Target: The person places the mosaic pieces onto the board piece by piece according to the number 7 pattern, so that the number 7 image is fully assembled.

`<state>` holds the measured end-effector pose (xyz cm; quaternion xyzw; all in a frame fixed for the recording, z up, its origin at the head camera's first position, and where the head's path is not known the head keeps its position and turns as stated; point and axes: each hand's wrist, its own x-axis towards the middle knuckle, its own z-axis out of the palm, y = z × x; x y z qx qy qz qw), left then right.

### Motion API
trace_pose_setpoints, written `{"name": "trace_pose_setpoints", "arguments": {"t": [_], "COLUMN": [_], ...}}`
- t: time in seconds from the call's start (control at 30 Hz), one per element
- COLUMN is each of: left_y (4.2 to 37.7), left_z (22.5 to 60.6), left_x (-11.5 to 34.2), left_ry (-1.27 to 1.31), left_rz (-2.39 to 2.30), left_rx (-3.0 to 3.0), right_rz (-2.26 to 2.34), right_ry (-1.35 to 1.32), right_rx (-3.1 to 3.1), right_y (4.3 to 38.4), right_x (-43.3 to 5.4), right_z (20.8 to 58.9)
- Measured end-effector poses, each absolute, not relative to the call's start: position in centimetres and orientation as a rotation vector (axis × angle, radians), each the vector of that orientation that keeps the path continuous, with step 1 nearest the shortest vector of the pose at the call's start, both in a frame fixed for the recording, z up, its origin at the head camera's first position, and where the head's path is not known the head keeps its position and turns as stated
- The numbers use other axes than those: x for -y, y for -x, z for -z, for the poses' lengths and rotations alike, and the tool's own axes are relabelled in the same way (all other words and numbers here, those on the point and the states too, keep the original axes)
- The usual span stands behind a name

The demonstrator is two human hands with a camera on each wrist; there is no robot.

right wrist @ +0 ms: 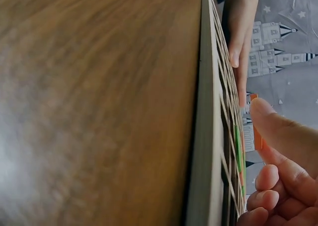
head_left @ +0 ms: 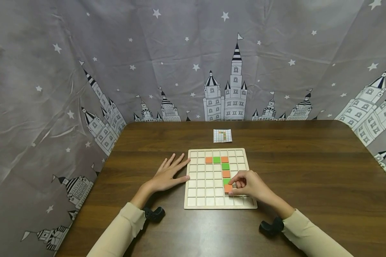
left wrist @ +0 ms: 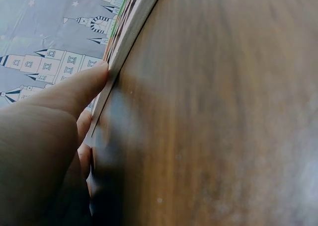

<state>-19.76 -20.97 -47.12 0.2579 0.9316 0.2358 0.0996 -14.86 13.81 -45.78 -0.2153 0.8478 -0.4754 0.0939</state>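
A pale wooden grid board (head_left: 201,201) lies on the table with orange and green square tiles in several cells. Three tiles stand in a row near its far side: an orange one (head_left: 209,160), a green one (head_left: 216,160) and another orange one (head_left: 224,159). More tiles run from there down one column toward the person. My right hand (head_left: 249,184) pinches an orange tile (right wrist: 257,136) between thumb and forefinger, over the column's near end. My left hand (head_left: 167,175) is spread beside the board, its thumb and fingertips at the left edge.
Beyond the board lies a small printed card (head_left: 222,136) with a coloured grid pattern. The brown wooden table (head_left: 312,171) reaches back to a grey curtain (head_left: 180,53) printed with castles and stars. Black wrist straps sit at both cuffs.
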Motion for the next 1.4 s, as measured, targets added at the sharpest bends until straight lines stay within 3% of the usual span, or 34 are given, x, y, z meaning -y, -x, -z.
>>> {"name": "trace_pose_setpoints", "arguments": {"t": [1.07,1.4], "left_y": [19.8,19.6], "left_z": [47.0,47.0], "left_x": [20.8,20.8], "left_ry": [-0.777,-0.793], "left_rz": [-0.709,-0.739], "left_rx": [-2.754,-2.729], "right_rz": [1.373,1.532], "right_ry": [0.628,0.663], "right_rx": [-2.519,-2.524], "right_y": [14.9,15.7], "right_x": [-13.5,-15.5], "right_z": [46.3,45.1]}}
